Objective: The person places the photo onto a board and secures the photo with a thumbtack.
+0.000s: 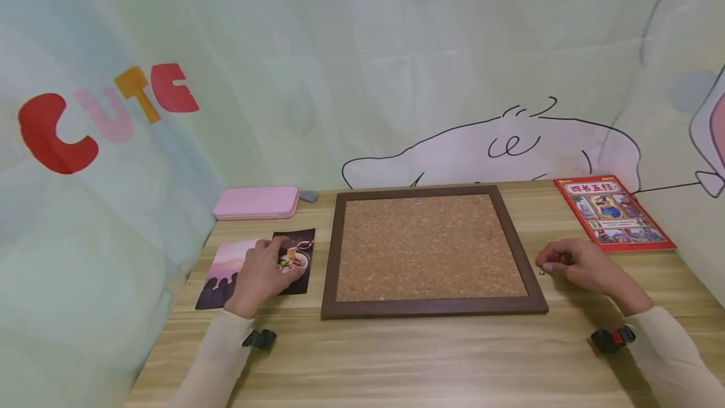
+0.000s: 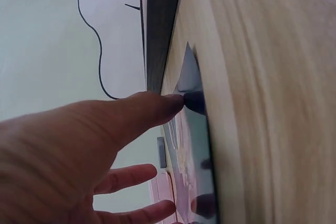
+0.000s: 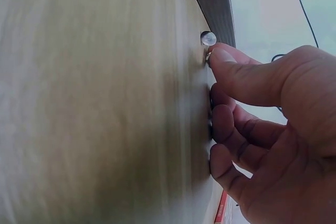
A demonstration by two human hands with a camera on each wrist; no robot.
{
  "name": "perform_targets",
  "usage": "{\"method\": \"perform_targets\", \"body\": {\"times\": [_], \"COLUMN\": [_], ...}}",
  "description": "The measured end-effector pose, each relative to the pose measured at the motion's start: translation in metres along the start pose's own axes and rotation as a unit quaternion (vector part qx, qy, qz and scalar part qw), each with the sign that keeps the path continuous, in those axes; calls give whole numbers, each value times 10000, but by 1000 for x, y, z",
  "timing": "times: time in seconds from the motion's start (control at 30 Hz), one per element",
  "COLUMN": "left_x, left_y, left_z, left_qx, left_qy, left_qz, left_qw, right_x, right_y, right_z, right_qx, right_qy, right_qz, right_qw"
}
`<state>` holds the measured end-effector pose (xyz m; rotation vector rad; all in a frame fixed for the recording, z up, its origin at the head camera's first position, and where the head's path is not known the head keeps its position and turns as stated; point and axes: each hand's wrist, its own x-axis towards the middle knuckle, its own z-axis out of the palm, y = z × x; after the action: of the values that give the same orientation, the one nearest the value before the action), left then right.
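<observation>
On the left, my left hand [image 1: 263, 274] reaches over a dark food photo [image 1: 300, 269], fingers spread and slightly bent. In the left wrist view its thumb tip touches the glossy surface of the photo [image 2: 195, 145]. Partly under the same hand lies a pink sunset picture [image 1: 229, 260]. Beside the right edge of the cork board [image 1: 433, 250], my right hand [image 1: 578, 264] pinches a small metal thumbtack [image 3: 208, 57] between thumb and index finger, down at the table. Another silver thumbtack [image 3: 208, 38] sits just beyond those fingertips.
The brown-framed board lies flat mid-table between the hands, a small clear tack [image 1: 418, 202] near its top edge. A pink pencil case [image 1: 257, 202] and a grey eraser-like piece [image 1: 308, 196] stand back left. A red-edged book [image 1: 614, 213] lies back right. Printed curtains hang behind.
</observation>
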<state>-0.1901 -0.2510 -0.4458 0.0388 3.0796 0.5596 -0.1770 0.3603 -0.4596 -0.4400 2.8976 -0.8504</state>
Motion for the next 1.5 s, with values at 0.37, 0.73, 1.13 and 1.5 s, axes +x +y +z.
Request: {"method": "perform_targets", "body": {"times": [0.37, 0.73, 1.13, 1.5], "left_x": [-2, 1, 13, 14], "left_y": [1, -9, -29, -30], "left_z": [0, 2, -7, -14], "left_qx": [-31, -452, -1487, -1883], "left_qy": [6, 317, 536, 635], "left_qz": [-245, -35, 341, 183], "left_qw": [9997, 9985, 9868, 9799], "right_x": [1, 3, 2, 2], "right_y": [0, -1, 0, -1], "right_z": [4, 2, -3, -3], "right_qx": [3, -11, -75, -98], "right_qy": [11, -56, -67, 106], "right_qz": [23, 62, 270, 276], "right_qw": [10000, 10000, 9996, 9995]}}
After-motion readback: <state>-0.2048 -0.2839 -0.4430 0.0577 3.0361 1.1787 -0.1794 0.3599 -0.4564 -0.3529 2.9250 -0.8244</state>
